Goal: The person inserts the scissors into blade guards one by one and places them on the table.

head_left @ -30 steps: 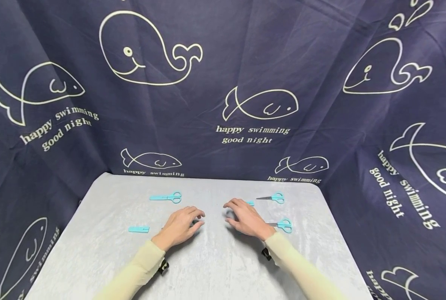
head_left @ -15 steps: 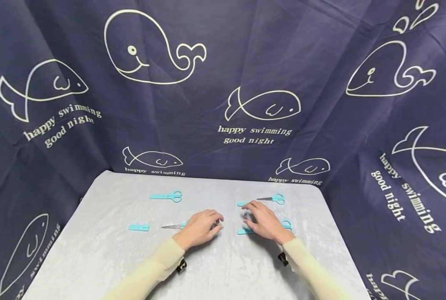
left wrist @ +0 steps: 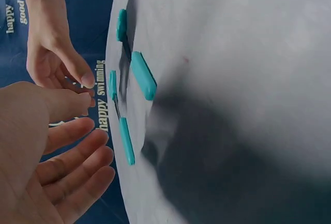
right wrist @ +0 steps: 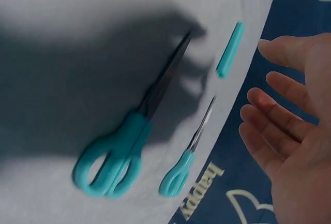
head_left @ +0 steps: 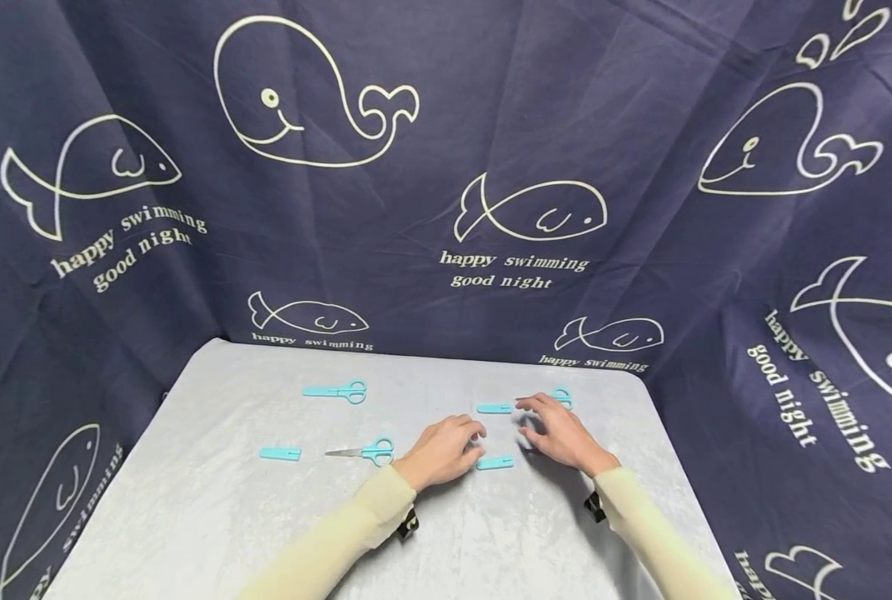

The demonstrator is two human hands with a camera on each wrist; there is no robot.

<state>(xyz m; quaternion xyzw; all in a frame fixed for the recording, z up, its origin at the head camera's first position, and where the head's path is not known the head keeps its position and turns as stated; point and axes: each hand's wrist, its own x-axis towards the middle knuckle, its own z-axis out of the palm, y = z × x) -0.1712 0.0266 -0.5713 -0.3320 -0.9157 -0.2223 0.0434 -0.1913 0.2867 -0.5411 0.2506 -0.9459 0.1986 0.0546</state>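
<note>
I see the left hand's [head_left: 443, 448] fingers bent loosely, spaced apart and wrapped round only air, thumb well off from them. The right hand's [head_left: 558, 429] fingers curve the same relaxed way, also holding nothing, with a fair gap to the thumb.

Just beside the left hand lies the near right cap [head_left: 495, 462], a smooth turquoise plastic sleeve with rounded edges. Under the right hand are the near right scissors [right wrist: 135, 127]: tapering metal blades, turquoise handles with oval loops. My head view loses them behind that hand; the right wrist view shows them whole, in shadow. The far right scissors [head_left: 563, 398] give me just their loops from above, the blades covered. Their slim turquoise far right cap [head_left: 494, 409] lies off the fingertips.

Farther left, the near left scissors [head_left: 367, 452] lie bare, points toward the near left cap [head_left: 280, 453] but apart from it. Behind them the sheathed scissors [head_left: 335, 392] have their cap on.

All rest flat on the worktop [head_left: 213, 517], pale grey and mottled. Past it hangs a creased navy cloth [head_left: 416, 217] printed with cream whales and fish; I read "happy swimming" and "good night", with lettering at the lower corners cut off by the frame.
</note>
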